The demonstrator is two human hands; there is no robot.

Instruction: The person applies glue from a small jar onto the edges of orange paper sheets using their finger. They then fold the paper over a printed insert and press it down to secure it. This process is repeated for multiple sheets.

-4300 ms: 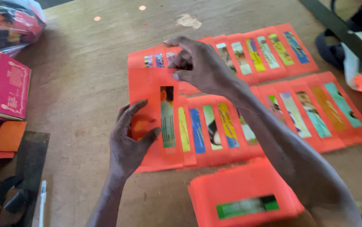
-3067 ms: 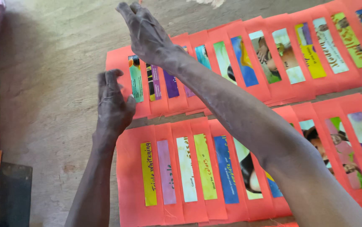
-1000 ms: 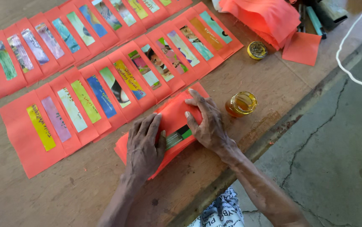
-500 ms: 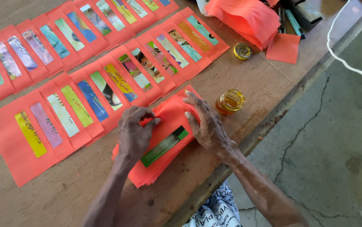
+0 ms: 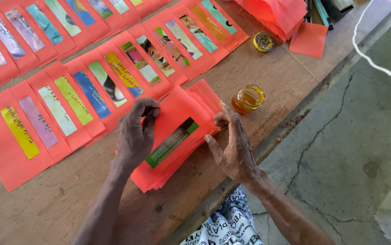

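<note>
A stack of orange-red paper sheets (image 5: 177, 136) lies near the table's front edge; the top sheet carries a green and black strip. My left hand (image 5: 135, 136) grips the stack's left side, fingers curled over the top sheet's upper edge. My right hand (image 5: 231, 145) rests against the stack's right edge, fingers spread, fingertips touching the sheets. Beyond the stack, two rows of overlapping orange-red sheets (image 5: 91, 86) with coloured strips are laid across the wooden table (image 5: 277, 81).
A small glass jar of amber liquid (image 5: 248, 98) stands just right of the stack, and its yellow lid (image 5: 263, 41) lies farther back. A pile of orange-red paper (image 5: 277, 13) sits at the far right. The table edge meets a concrete floor (image 5: 354, 136) with a white cable.
Both hands went from lying flat on the stack to gripping its sides. The stack's left side has lifted slightly and the sheets have been squared up.
</note>
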